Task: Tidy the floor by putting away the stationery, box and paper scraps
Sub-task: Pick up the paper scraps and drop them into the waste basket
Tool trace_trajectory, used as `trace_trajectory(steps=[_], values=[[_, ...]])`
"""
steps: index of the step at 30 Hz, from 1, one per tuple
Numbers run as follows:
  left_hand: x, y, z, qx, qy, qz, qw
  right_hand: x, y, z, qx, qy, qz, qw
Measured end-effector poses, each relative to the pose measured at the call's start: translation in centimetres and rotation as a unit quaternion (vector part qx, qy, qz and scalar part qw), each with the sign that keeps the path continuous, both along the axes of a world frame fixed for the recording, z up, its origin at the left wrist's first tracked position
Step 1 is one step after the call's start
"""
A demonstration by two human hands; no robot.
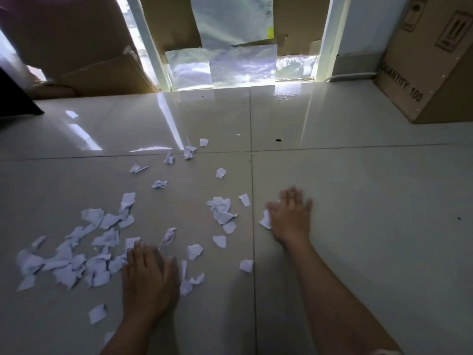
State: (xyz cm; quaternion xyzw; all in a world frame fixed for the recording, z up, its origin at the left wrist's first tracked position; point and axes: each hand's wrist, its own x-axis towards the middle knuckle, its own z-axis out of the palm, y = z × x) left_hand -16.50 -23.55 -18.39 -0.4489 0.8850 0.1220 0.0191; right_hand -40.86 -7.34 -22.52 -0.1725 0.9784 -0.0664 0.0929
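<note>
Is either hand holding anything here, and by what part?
Nothing is clearly held. The left hand lies flat among the torn white paper scraps; the blurred right hand presses flat against one white scrap's edge.

White paper scraps (97, 252); glossy pale grey floor tiles (358, 201), thin dark grout lines; brown cardboard box (430, 60), black print.

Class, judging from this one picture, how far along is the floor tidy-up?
Done: no stationery shows on the floor. In hand: both hands, left hand and right hand, lie flat, sweeping paper scraps together. Left: scraps remain scattered across the tiles; the cardboard box stands by the wall.
</note>
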Motion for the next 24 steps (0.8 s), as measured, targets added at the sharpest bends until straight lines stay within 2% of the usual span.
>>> trace_trajectory(steps=[5,8,10,12,16,19,24], values=[[2.9,-1.2,-1.0,0.016,-0.004,0.042,0.999,7.5,-8.2,0.0,-0.049,-0.042,0.206,0.976],[3.5,-2.6,-0.8,0.04,0.051,0.075,0.995,10.3,-10.5,0.2,-0.078,-0.047,0.28,0.956],[3.8,-4.1,-0.5,0.042,0.067,0.083,0.993,11.3,-10.4,0.2,-0.096,-0.032,0.264,0.959],[4.7,-6.1,-0.4,0.037,0.074,0.1,0.992,11.7,-9.6,0.0,-0.102,-0.024,0.208,0.972],[6.3,-9.8,-0.6,0.003,0.04,0.15,0.988,10.6,-8.0,-0.2,-0.078,-0.043,0.147,0.985],[7.0,-11.8,-1.2,0.033,0.043,0.197,0.979,10.4,-9.6,0.2,-0.094,-0.068,0.178,0.977],[6.2,-13.7,-2.5,0.056,0.02,0.182,0.981,11.5,-15.6,0.6,-0.086,-0.078,0.264,0.958]])
